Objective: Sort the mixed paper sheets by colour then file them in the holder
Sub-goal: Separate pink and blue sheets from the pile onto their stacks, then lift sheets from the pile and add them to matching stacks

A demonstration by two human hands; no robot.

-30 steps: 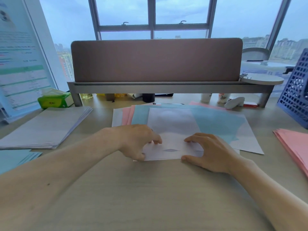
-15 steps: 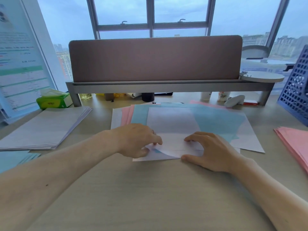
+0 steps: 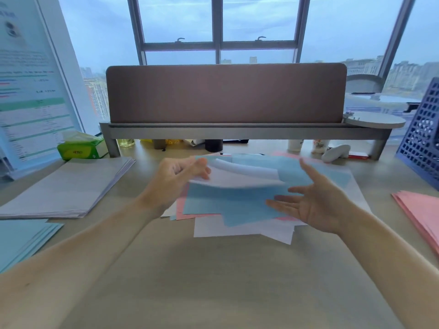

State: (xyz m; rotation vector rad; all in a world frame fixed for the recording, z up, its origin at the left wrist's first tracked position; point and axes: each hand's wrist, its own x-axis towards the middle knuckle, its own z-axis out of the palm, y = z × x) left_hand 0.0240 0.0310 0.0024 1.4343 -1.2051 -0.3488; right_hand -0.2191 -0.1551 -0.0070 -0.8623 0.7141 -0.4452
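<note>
A mixed pile of blue, pink and white sheets [image 3: 213, 205] lies in the middle of the desk. My left hand [image 3: 175, 176] pinches the left edge of a white sheet [image 3: 240, 178] and holds it curled up above the pile. My right hand [image 3: 316, 205] hovers open, palm turned left, over the pile's right side, with its fingertips near a blue sheet [image 3: 237, 217]. A white stack [image 3: 69, 186] lies at the left, a blue stack [image 3: 21, 241] at the near left, a pink stack [image 3: 420, 212] at the right. The dark blue mesh holder [image 3: 422, 138] stands at the far right.
A grey shelf riser with a brown panel [image 3: 225, 96] crosses the back of the desk, with small bottles and cups under it. A green tissue pack [image 3: 80, 148] sits at the back left beside a standing printed board [image 3: 31, 91]. Bare desk surface lies near me.
My left hand has lifted the white sheet off the pile and raised it. My right hand has come off the paper and opened. The pile underneath now shows blue sheets on top.
</note>
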